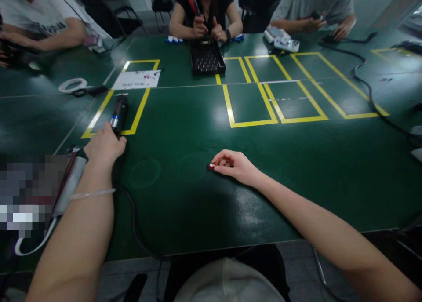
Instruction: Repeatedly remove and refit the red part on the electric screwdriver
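My left hand reaches forward on the left and is closed around the near end of a black cylindrical tool with a blue and silver band. Part of its grip is hidden behind the hand. Near the middle of the green table, my right hand is closed, pinching a small red-and-white piece between thumb and fingertips. A bit of orange shows beside that piece; its exact kind is too small to make out.
Yellow tape outlines mark the green table. A printed sheet, a white tape roll and a black tray lie farther off. Black cables cross the right side. Three people sit opposite, one holding a red-handled tool.
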Available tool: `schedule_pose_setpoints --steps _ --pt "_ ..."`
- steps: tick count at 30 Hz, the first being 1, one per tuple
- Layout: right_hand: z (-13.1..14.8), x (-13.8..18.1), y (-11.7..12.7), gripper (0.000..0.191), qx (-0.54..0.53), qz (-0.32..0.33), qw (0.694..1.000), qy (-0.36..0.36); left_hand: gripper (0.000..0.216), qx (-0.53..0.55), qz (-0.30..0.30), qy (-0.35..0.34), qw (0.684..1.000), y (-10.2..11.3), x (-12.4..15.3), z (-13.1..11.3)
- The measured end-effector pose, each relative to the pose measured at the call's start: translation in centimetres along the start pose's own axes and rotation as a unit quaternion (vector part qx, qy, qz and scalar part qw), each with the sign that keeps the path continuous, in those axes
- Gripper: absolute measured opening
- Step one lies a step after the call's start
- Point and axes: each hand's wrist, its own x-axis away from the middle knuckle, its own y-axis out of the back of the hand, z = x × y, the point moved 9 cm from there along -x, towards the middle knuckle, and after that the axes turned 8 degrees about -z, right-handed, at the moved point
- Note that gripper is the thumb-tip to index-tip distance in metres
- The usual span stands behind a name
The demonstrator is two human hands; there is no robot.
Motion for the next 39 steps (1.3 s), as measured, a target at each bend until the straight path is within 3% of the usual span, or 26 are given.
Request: schedule_pose_setpoints --steps 7,14,23,30,36,39 --pt "-0.2 0.0 0.0 0.023 0.011 -0.005 1.0 -0.009 0.067 -0.023 -0.008 -0.011 1.0 0.4 0.2 -0.5" --pt "0.0 -0.1 0.1 0.022 0.008 -0.012 1.0 -0.007 0.073 0.0 0.0 -0.06 0.998 0.7 2.8 -4.0" --pt "-0.1 -0.2 0.6 0.023 0.036 -0.032 0.999 0.007 0.079 0.053 0.003 -0.188 0.981 0.1 7.9 -12.2" --pt "0.6 -0.1 1.2 0.02 0.053 -0.066 0.995 0.044 0.078 0.138 -0.008 -0.316 0.939 0.6 14.1 -18.8" --pt "2.4 0.5 0.8 0.006 0.159 -0.064 0.973 0.155 0.076 0.184 0.018 -0.37 0.91 0.9 17.4 -21.3" --pt "2.7 0.8 0.2 0.005 0.205 -0.051 0.961 0.176 0.072 0.19 0.033 -0.374 0.907 1.2 18.2 -21.8"
